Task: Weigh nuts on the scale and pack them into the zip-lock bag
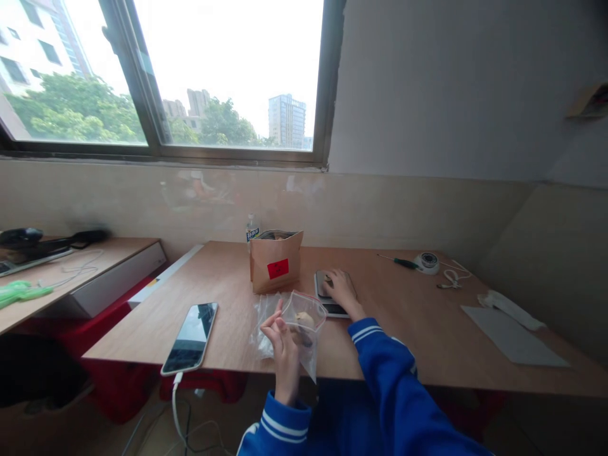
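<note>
My left hand (281, 342) is closed on a clear zip bag (311, 320), which hangs with its mouth spread at the table's front edge. Inside the bag lie a pale tan piece (304, 318) and darker brown ones. Other clear plastic bags (264, 329) lie just behind and left of this hand. Over a flat kitchen scale (336, 310), my right hand (339, 286) has its fingers curled down at the weighing plate. Something small and brownish shows at its fingertips, too small to name. Behind the bag stands a brown paper bag (260, 271) with a red label, its top open.
A plastic bottle (251, 223) stands behind the paper bag. On the left lies a phone (190, 339) with a white cable plugged in. At the right are a screwdriver (403, 262), a white dome camera (427, 263) with its cable, and a grey sheet (513, 335).
</note>
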Tool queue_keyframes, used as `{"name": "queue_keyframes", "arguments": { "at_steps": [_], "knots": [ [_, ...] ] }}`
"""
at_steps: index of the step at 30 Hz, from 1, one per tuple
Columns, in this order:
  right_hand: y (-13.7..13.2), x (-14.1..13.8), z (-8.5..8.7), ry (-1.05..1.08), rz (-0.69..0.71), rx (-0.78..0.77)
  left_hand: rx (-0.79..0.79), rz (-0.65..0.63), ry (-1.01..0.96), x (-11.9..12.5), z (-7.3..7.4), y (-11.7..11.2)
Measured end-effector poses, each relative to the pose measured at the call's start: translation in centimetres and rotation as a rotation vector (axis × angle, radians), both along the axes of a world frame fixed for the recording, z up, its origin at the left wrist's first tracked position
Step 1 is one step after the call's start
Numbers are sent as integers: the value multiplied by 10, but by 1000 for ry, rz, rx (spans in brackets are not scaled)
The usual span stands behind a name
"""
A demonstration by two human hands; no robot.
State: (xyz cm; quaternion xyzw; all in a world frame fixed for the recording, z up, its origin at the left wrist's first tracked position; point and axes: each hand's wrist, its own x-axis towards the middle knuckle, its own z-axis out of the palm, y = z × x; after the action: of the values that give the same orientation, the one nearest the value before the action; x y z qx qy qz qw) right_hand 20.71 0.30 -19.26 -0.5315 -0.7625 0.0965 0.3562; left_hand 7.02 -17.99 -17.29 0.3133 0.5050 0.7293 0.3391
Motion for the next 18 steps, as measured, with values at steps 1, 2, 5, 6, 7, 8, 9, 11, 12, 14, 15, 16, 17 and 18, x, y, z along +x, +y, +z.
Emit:
{"name": "queue_keyframes", "arguments": {
  "at_steps": [1, 2, 5, 6, 7, 8, 9, 11, 12, 14, 15, 16, 17, 18],
  "knots": [
    [2, 1, 0, 11, 8, -3, 5, 2, -1, -1, 1, 0],
    [3, 3, 0, 30, 13, -2, 7, 3, -1, -1, 1, 0],
    [5, 13, 2, 126, 1, 3, 13, 1, 0, -1, 2, 0],
    [6, 17, 4, 170, -8, 4, 12, -1, -5, -1, 3, 0],
    [7, 22, 5, 220, -21, 6, 10, -3, -9, 0, 3, -1],
    [7, 26, 8, 270, -37, 8, 8, -5, -10, 1, 3, -1],
    [6, 30, 13, 313, -57, 13, 1, -7, -8, 3, 3, -1],
    [2, 38, 27, 465, -98, 28, -23, -11, 7, 5, 3, -2],
    [-3, 40, 37, 585, -107, 37, -33, -16, 16, 6, 3, -2],
    [-20, 42, 60, 882, -85, 43, -41, -19, 30, 8, 3, -1],
    [-31, 41, 72, 991, -46, 40, -40, -19, 37, 9, 3, -1],
    [-43, 40, 84, 1043, -4, 29, -35, -20, 42, 9, 3, -1],
    [-56, 37, 94, 1043, 45, 12, -32, -18, 48, 10, 3, 0],
    [-68, 35, 103, 997, 116, -22, -30, -12, 52, 10, 3, 0]
  ]
}}
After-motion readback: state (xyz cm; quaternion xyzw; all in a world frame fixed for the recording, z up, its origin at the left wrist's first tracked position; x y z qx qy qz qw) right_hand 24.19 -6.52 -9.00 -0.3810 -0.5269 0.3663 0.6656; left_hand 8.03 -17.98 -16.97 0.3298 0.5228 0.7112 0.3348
